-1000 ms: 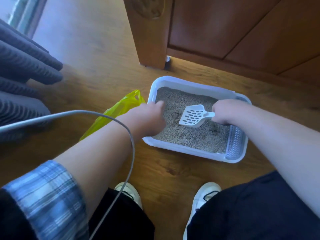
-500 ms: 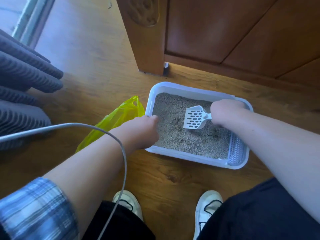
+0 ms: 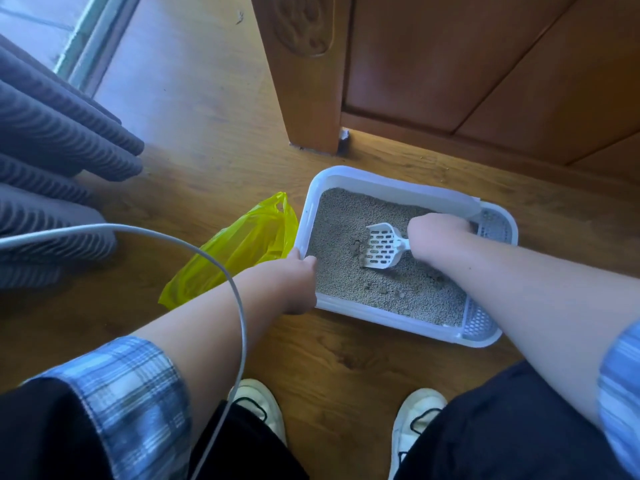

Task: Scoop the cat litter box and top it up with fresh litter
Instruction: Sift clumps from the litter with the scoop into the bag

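Seen from my head, the white plastic litter box (image 3: 381, 178) sits on the wooden floor (image 3: 329, 362), filled with grainy grey litter (image 3: 346, 216) and a few clumps. My left hand (image 3: 294, 282) has its fingers clamped on the box's left rim. My right hand (image 3: 440, 233) is fisted round the slotted white scoop (image 3: 381, 245), hiding its handle, and the blade dips into the litter. A crinkled yellow bag (image 3: 242, 247) lies just beside the box.

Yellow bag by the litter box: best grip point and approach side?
Pinch the handle loop at the bag's far end, beside the box corner. It looks raised, while the rest lies flat and crumpled. Come from above and from the left, since the box wall closes off the right. The left hand, which holds the box rim, is nearest.
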Available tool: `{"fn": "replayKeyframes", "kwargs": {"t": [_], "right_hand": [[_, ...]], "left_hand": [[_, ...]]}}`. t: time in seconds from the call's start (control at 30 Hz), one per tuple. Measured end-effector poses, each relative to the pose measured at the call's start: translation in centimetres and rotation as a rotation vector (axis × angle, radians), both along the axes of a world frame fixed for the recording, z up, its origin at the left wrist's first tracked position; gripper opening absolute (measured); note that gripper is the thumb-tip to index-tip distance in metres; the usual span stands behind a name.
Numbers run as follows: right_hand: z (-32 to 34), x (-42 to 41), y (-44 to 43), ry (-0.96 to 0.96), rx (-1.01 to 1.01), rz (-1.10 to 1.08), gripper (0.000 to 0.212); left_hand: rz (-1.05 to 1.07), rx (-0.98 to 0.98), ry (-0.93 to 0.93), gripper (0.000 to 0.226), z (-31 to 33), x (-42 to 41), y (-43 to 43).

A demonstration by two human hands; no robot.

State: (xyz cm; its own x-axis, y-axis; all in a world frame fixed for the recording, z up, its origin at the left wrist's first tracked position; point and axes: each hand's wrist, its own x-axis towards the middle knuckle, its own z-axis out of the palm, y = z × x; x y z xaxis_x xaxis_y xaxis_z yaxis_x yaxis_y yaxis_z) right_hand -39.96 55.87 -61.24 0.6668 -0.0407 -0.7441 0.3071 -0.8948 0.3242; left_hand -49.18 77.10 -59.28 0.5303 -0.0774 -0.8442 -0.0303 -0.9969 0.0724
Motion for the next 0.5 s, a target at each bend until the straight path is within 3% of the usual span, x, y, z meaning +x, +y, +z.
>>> {"fn": "replayKeyframes", "kwargs": {"t": [0.17, 0.5], "right_hand": [[-1.1, -1.0, 1.3, 0.027, 0.098, -0.024, 0.004], [-2.7, -1.5, 3.3, 0.135, 0.324, 0.033, 0.018]], "left_hand": [[-0.043, 0.004, 0.06, 0.056, 1.0, -0.1, 0.2], [-0.046, -0.105, 0.005, 0.058, 1.4, -0.7, 2.0]]}}
